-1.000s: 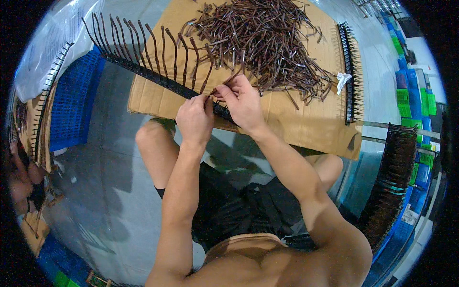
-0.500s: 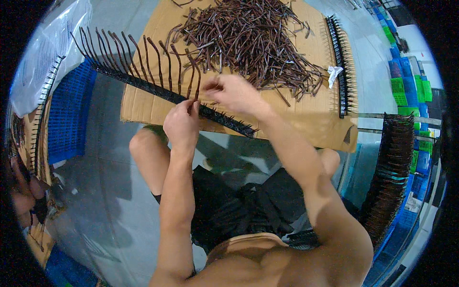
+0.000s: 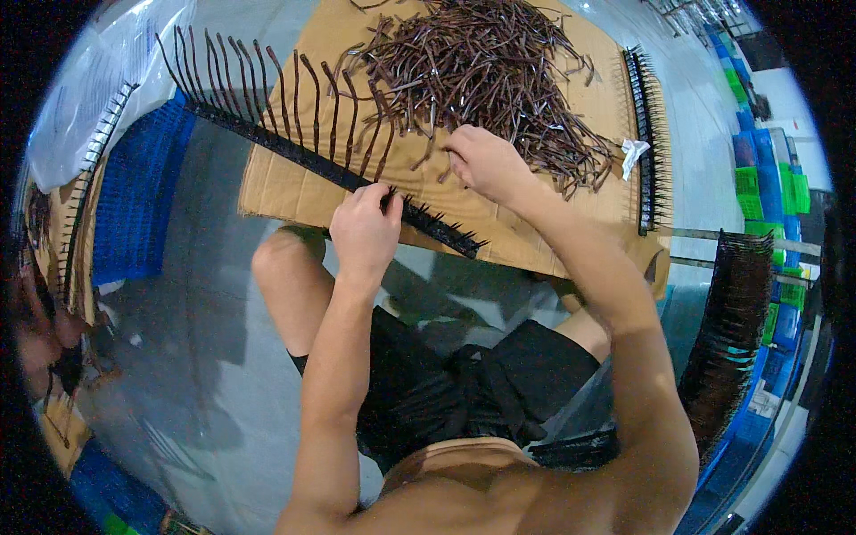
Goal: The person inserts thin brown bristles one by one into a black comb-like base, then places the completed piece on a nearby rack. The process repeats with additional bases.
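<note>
A long black spiked bar [image 3: 308, 159] lies slantwise over the near left part of the cardboard. Several thin, bent brown stems [image 3: 297, 94] stand up in a row along its far left half, while bare spikes show on its near right end. My left hand [image 3: 367, 223] is closed on the bar just past the last stem, thumb and fingers pressed at its edge. At the near edge of a heap of loose brown stems [image 3: 473, 67], my right hand [image 3: 489, 165] has its fingers curled together. Whatever sits between those fingertips is hidden.
The cardboard sheet [image 3: 276, 189] lies in front of my knees. Another spiked bar [image 3: 640, 134] stands at its right edge by a crumpled white scrap [image 3: 633, 153]. A rack packed with dark stems [image 3: 731, 321] is at right. Left are a blue crate [image 3: 138, 201] and a plastic bag [image 3: 107, 98].
My right hand has moved away from the bar, rightward to the heap's edge. My left hand has shifted slightly right along the bar, off the last upright stem. The whole view has shifted a little.
</note>
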Motion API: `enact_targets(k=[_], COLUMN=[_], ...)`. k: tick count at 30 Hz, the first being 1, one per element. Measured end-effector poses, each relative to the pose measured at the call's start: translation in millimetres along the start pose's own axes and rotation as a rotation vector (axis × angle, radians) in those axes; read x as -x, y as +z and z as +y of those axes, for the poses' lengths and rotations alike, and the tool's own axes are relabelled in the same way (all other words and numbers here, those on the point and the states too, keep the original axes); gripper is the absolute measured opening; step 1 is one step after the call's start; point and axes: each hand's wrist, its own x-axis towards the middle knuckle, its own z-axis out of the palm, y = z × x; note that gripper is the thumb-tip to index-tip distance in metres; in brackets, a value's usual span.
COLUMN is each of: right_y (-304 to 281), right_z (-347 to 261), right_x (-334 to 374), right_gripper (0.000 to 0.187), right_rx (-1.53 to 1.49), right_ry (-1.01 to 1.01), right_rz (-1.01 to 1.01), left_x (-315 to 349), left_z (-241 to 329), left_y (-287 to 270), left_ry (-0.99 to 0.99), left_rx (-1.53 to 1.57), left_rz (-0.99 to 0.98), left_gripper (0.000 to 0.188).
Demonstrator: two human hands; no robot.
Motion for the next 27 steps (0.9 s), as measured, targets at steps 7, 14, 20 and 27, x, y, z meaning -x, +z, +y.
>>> enact_targets(k=[7, 14, 20, 27], right_y=[42, 56, 50, 9], right_z=[-68, -77, -78, -16], right_x=[10, 9, 8, -30], right_gripper=[0.024, 0.022, 0.022, 0.023], right_rx=[-0.954, -1.170, -0.697, -0.196], right_ry=[0.606, 0.571, 0.413, 0.188], right_rz=[0.320, 0.483, 0.407, -0.089], left_x=[-3, -1, -2, -5], left_z=[0, -2, 0, -2], left_y=[3, 3, 4, 0], left_ry=[0.045, 0.047, 0.028, -0.026], left_rx=[-0.049, -0.047, -0.058, -0.104], left_rz=[-0.010, -0.012, -0.035, 0.070], left_gripper=[0.014, 0.014, 0.014, 0.016])
